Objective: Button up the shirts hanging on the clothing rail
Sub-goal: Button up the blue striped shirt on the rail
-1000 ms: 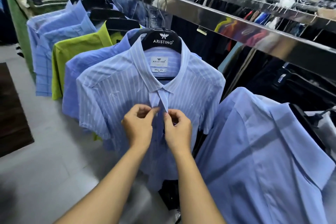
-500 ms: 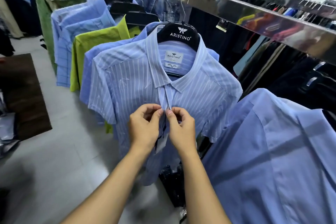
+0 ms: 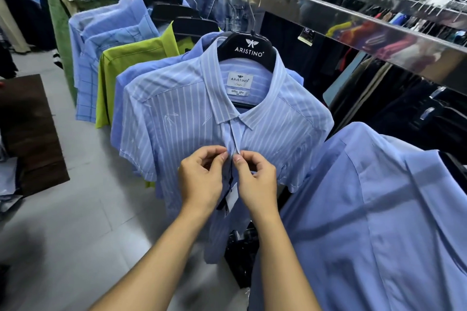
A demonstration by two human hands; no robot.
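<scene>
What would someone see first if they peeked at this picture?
Right in the middle, the left hand and the right hand pinch the front edges of a blue striped shirt just below its collar. It hangs on a black hanger marked ARISTINO from a shiny metal rail. A lime green shirt glows further left along the row.

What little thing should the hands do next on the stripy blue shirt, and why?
Probably push the button through its hole where the fingertips meet, though the button itself is hidden. The left hand and right hand pinch the two front edges of the striped shirt together just below the collar, and lower down the front hangs open around a white tag.
</scene>
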